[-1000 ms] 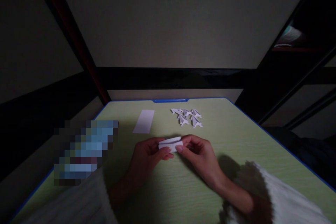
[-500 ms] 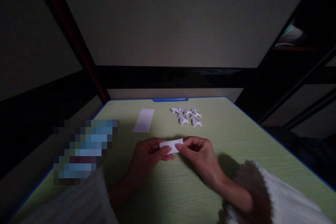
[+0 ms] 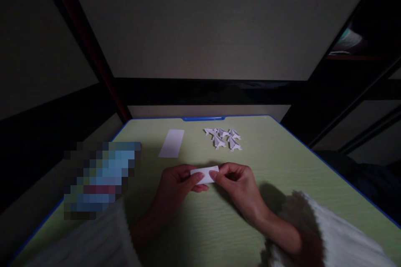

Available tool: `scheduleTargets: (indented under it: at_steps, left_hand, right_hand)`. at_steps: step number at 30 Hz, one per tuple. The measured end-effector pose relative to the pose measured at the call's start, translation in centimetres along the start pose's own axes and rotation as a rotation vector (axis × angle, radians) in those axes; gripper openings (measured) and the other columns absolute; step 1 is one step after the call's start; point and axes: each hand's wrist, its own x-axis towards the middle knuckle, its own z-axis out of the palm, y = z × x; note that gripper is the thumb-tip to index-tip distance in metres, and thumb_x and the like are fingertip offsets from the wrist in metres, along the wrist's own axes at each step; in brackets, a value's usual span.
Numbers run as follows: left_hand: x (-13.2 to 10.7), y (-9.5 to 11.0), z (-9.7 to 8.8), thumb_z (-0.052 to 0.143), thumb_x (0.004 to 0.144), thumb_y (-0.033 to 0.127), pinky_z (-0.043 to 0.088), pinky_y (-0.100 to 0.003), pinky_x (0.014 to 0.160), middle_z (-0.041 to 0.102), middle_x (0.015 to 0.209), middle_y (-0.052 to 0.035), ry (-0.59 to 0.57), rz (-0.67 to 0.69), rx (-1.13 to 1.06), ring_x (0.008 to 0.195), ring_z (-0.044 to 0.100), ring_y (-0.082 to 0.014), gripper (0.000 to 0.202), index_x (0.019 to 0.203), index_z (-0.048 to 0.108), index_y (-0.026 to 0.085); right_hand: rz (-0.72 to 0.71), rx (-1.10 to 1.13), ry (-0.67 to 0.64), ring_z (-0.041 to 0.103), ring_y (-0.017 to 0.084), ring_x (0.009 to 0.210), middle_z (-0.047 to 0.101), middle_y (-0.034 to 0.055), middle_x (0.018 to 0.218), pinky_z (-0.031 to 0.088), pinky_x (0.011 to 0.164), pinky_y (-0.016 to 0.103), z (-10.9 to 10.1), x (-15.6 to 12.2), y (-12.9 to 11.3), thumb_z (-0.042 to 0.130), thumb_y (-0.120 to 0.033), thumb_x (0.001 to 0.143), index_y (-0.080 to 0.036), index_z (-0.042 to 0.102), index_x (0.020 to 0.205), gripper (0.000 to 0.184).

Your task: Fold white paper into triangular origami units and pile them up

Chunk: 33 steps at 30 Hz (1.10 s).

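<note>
Between my two hands is a small folded piece of white paper point(image 3: 206, 171), held slightly tilted above the table. My left hand point(image 3: 178, 181) pinches its left end, thumb on the near face and fingers behind and below. At the right end, my right hand point(image 3: 238, 181) grips the paper between thumb and bent fingers. Most of the fingertips behind the paper are hidden. Beyond my hands lie several folded white paper figures point(image 3: 233, 143) in a loose group. A flat white paper strip point(image 3: 171, 143) rests to their left.
The light green table point(image 3: 282, 167) has a blue edge and a blue handle-like piece point(image 3: 203, 119) at its far side. A pixelated, unrecognisable object point(image 3: 103, 179) lies at the left edge. A pale panel point(image 3: 200, 25) rises behind the table.
</note>
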Motion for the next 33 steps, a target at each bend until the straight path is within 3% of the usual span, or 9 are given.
scheduleTargets:
  at_steps: [7,14,19,23,27,31,33]
  left_hand:
    - [-0.1,0.1,-0.1,0.063,0.058,0.022,0.049,-0.021,0.048,0.068,0.057,-0.0015,-0.014,0.013,0.045,0.049,0.063,-0.0157,0.01,0.061,0.061,0.012]
    - [-0.4,-0.1,-0.1,0.06,0.059,0.018,0.045,-0.019,0.043,0.063,0.047,0.0015,-0.052,0.041,0.102,0.043,0.059,-0.0125,0.007,0.055,0.059,0.013]
    - [-0.6,0.0,-0.3,0.058,0.061,0.018,0.041,-0.017,0.039,0.059,0.042,0.0016,-0.115,0.071,0.138,0.038,0.055,-0.0102,0.009,0.055,0.058,0.012]
    - [-0.6,0.1,-0.3,0.058,0.061,0.022,0.039,-0.018,0.038,0.056,0.039,0.0015,-0.157,0.067,0.115,0.035,0.052,-0.0094,0.013,0.054,0.055,0.012]
    - [-0.4,-0.1,-0.5,0.059,0.06,0.024,0.034,-0.016,0.032,0.056,0.039,0.0034,-0.197,0.054,0.041,0.029,0.047,-0.0075,0.013,0.062,0.052,0.014]
    - [-0.1,-0.4,-0.8,0.06,0.058,0.023,0.029,-0.014,0.029,0.055,0.037,0.0051,-0.164,0.014,-0.048,0.027,0.044,-0.0069,0.015,0.069,0.052,0.015]
    - [0.1,-0.5,-1.0,0.06,0.056,0.021,0.03,-0.014,0.029,0.056,0.038,0.0047,-0.142,-0.003,-0.107,0.027,0.045,-0.0069,0.014,0.067,0.053,0.015]
  right_hand:
    - [-0.026,-0.015,-0.035,0.032,0.004,0.042,0.041,-0.0054,0.047,0.026,0.04,0.018,0.3,0.1,0.0,0.062,-0.029,0.06,-0.014,0.044,0.051,0.025]
    - [-0.191,-0.06,-0.174,0.034,0.005,0.048,0.035,-0.0078,0.057,0.026,0.042,0.017,0.5,-0.3,0.9,0.055,-0.015,0.066,-0.019,0.034,0.07,0.022]
    - [-0.126,-0.003,-0.346,0.039,0.007,0.048,0.041,-0.0075,0.057,0.028,0.042,0.017,0.4,-0.7,0.5,0.048,-0.016,0.074,-0.021,0.031,0.084,0.02]
    - [-0.088,0.089,-0.356,0.035,0.005,0.044,0.038,-0.0092,0.055,0.024,0.038,0.015,0.4,-0.5,0.3,0.052,-0.018,0.073,-0.022,0.029,0.081,0.024]
    - [-0.092,0.024,-0.376,0.036,0.005,0.043,0.038,-0.0086,0.054,0.025,0.038,0.015,0.1,-0.5,0.3,0.052,-0.02,0.074,-0.021,0.033,0.079,0.02]
    - [-0.256,-0.299,-0.412,0.044,0.008,0.051,0.046,-0.0033,0.056,0.035,0.046,0.019,-0.4,-0.7,-0.1,0.05,-0.023,0.076,-0.016,0.049,0.073,0.007]
    - [-0.427,-0.417,-0.411,0.051,0.012,0.067,0.054,0.0031,0.075,0.041,0.056,0.022,-0.6,-0.8,-0.4,0.057,-0.022,0.071,-0.015,0.056,0.079,0.011]
